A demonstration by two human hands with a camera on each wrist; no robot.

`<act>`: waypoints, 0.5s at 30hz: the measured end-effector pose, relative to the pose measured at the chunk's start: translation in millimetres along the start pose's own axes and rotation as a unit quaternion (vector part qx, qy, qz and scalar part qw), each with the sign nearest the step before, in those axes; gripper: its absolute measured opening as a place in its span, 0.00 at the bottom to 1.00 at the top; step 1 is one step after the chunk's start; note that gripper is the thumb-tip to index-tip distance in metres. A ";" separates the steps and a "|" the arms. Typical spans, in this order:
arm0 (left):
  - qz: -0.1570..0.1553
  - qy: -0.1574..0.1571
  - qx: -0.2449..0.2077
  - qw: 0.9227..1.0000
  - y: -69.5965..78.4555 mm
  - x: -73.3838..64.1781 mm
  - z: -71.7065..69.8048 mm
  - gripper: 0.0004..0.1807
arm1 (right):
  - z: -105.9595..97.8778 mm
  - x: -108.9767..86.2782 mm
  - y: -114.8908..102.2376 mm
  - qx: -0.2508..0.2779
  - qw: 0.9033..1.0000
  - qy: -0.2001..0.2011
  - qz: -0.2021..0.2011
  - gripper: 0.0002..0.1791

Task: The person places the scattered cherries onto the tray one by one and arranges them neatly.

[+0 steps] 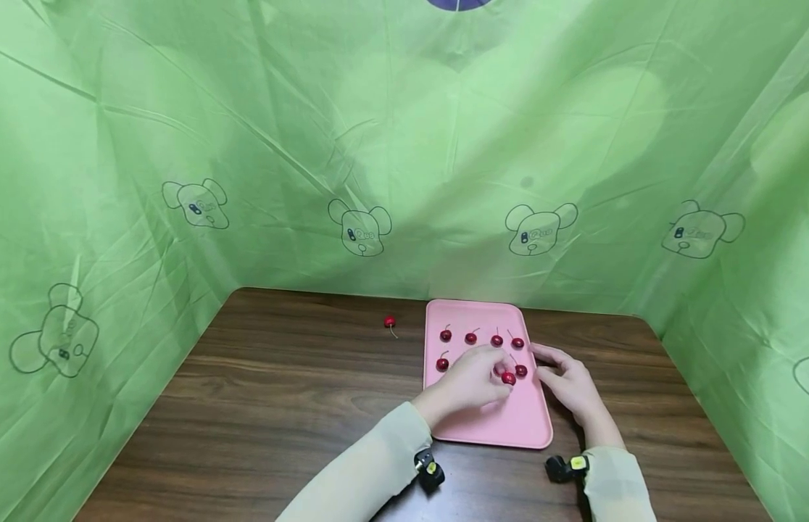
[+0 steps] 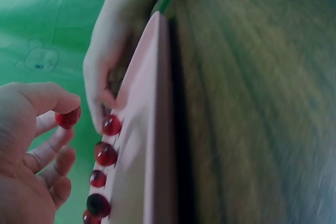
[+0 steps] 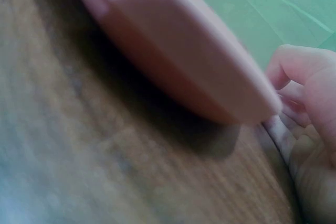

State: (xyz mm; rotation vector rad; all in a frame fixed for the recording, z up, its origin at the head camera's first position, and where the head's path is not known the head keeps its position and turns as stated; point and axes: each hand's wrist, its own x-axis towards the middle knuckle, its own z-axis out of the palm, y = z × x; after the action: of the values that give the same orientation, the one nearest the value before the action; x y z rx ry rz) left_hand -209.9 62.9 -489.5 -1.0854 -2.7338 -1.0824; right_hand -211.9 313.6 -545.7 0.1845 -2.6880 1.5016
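Over the right half of a pink tray (image 1: 509, 428), my left hand (image 1: 473, 377) pinches a red cherry (image 1: 508, 378) between thumb and fingertips. The left wrist view shows this cherry (image 2: 68, 117) raised above the tray, the other fingers loosely bent. My right hand (image 1: 569, 380) touches the tray's right rim with its fingertips; in the right wrist view the hand (image 3: 310, 114) is at the tray's edge. A row of cherries with stems runs along the tray's far part, including one cherry (image 1: 446, 335) at left. Nearer lie a cherry (image 1: 442, 364) at left and another (image 1: 521, 370) at right; my left hand hides the space between.
A single cherry (image 1: 389, 321) with its stem lies on the brown wooden table (image 1: 300, 377), left of the tray. Green cloth (image 1: 404, 145) printed with bear heads hangs round the back and sides of the table.
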 end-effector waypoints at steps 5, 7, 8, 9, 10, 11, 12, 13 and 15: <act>0.018 0.004 0.042 0.999 5.3 4.4 15.1 0.14 | -0.8 0.2 1.0 0.010 1.000 0.002 -0.010 0.25; 0.019 0.003 0.056 0.998 7.0 5.6 20.5 0.14 | -1.3 0.6 1.1 0.011 1.000 0.004 -0.015 0.25; 0.021 0.002 0.062 0.998 7.7 5.9 23.1 0.14 | -1.6 0.8 1.2 0.010 1.000 0.003 -0.016 0.25; 0.021 0.001 0.066 0.998 8.6 6.1 25.3 0.14 | -1.8 1.0 1.3 0.010 1.000 0.005 -0.016 0.25; 0.022 0.001 0.068 0.997 9.4 6.1 27.6 0.14 | -2.0 1.1 1.2 0.009 1.000 0.004 -0.015 0.25; 0.022 0.000 0.067 0.998 10.2 6.1 29.8 0.13 | -2.2 1.2 1.1 0.009 1.000 0.004 -0.013 0.25; 0.022 -0.001 0.066 0.998 11.3 5.9 31.6 0.13 | -2.4 1.2 1.0 0.007 1.000 0.002 -0.014 0.26; 0.022 -0.002 0.065 0.998 12.1 5.6 33.6 0.13 | -2.3 1.1 0.8 0.008 1.000 0.002 -0.011 0.25; 0.017 -0.006 0.065 0.998 13.7 4.8 37.5 0.13 | -2.3 1.0 0.8 0.006 1.000 0.001 -0.008 0.25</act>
State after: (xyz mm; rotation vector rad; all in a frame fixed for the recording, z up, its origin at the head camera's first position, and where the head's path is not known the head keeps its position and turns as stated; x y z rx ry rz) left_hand -196.5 95.6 -508.7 -1.1183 -2.7398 -0.8835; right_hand -213.1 315.8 -545.0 0.2037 -2.6691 1.5132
